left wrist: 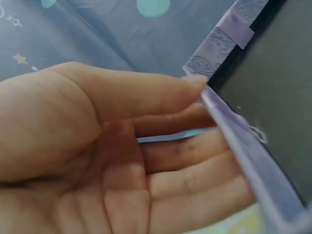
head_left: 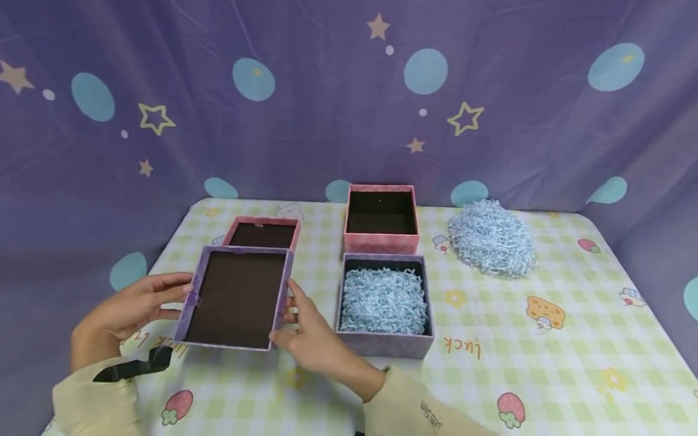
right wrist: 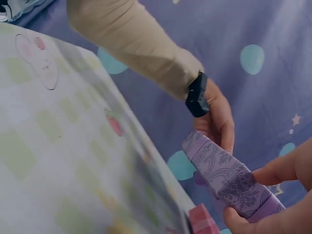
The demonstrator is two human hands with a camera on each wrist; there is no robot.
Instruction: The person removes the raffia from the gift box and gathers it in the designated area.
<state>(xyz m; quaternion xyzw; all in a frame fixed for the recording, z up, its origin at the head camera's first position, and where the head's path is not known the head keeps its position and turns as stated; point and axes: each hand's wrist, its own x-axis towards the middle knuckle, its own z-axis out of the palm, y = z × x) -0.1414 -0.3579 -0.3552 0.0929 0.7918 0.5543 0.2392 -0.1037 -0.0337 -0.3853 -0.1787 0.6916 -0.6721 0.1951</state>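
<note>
A purple box lid (head_left: 239, 298), its dark inside facing up toward the head camera, is held tilted above the left part of the table. My left hand (head_left: 134, 305) pinches its left side; in the left wrist view the thumb lies on the lid's rim (left wrist: 217, 100) and the fingers are on the outer side. On the opposite side my right hand (head_left: 313, 338) grips the lid, and the right wrist view shows fingertips on its patterned purple side wall (right wrist: 229, 178). Right of the lid stands a purple box (head_left: 385, 345) filled with light blue shredded paper (head_left: 385, 302).
Behind the held lid lies a pink lid (head_left: 297, 232), partly hidden. A pink box (head_left: 381, 245) with a dark inside stands behind the purple box. Farther right is a heap of blue shredded paper (head_left: 491, 238) on the checked tablecloth (head_left: 572, 361). A purple curtain (head_left: 332, 79) hangs behind.
</note>
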